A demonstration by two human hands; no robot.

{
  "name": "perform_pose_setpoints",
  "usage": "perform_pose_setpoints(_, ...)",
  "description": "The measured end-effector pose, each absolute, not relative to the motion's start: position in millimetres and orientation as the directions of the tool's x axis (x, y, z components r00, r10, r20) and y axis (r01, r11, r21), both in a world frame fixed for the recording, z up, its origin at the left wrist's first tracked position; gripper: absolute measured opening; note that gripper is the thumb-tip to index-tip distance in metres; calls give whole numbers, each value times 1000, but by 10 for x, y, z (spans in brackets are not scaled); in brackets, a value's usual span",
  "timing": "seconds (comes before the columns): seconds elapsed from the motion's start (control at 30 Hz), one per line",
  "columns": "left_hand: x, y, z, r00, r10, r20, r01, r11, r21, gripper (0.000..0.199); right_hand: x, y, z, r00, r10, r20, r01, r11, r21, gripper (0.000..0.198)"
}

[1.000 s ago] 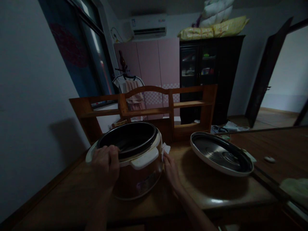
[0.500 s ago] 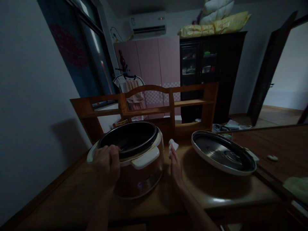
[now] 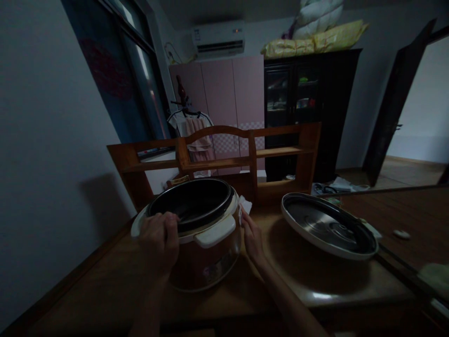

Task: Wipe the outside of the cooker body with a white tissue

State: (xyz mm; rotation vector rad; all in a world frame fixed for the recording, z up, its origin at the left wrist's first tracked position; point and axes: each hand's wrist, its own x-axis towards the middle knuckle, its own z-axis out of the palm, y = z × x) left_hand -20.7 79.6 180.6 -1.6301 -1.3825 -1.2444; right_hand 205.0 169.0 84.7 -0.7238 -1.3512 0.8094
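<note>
A large rice cooker (image 3: pixel 206 264) with a brown body, white rim and dark inner pot (image 3: pixel 191 199) stands uncovered on the wooden desk. My left hand (image 3: pixel 159 238) is closed over the near left part of its rim, fingers curled at the pot's edge. On the cooker's right side, my right hand (image 3: pixel 251 232) presses a white cloth or tissue (image 3: pixel 245 204) against the outer wall just under the rim. The round lid (image 3: pixel 326 227), white-edged with a metal inside, lies upside down to the right of that hand.
A low wooden shelf (image 3: pixel 217 164) runs along the back of the desk (image 3: pixel 277 281). White wall (image 3: pixel 52 187) borders the left side. Further right are a brown surface (image 3: pixel 393 210) with a small white object (image 3: pixel 401 234) and a pale cloth-like thing (image 3: pixel 435 277).
My right hand has moved left with the white cloth or tissue, from beside the cooker onto its side wall. My left hand keeps its hold on the rim. The view has shifted slightly.
</note>
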Motion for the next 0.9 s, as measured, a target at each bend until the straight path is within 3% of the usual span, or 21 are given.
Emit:
perform_pose_setpoints(0.47,-205,805,1807,1,330,944,972,-220,76,28,2073,1632,662,85,820,566,138,552,-822,44)
perform_pose_setpoints(0.9,-193,793,1789,-79,342,937,965,-208,158,30,2079,1588,642,62,803,592,375,531,-760,49)
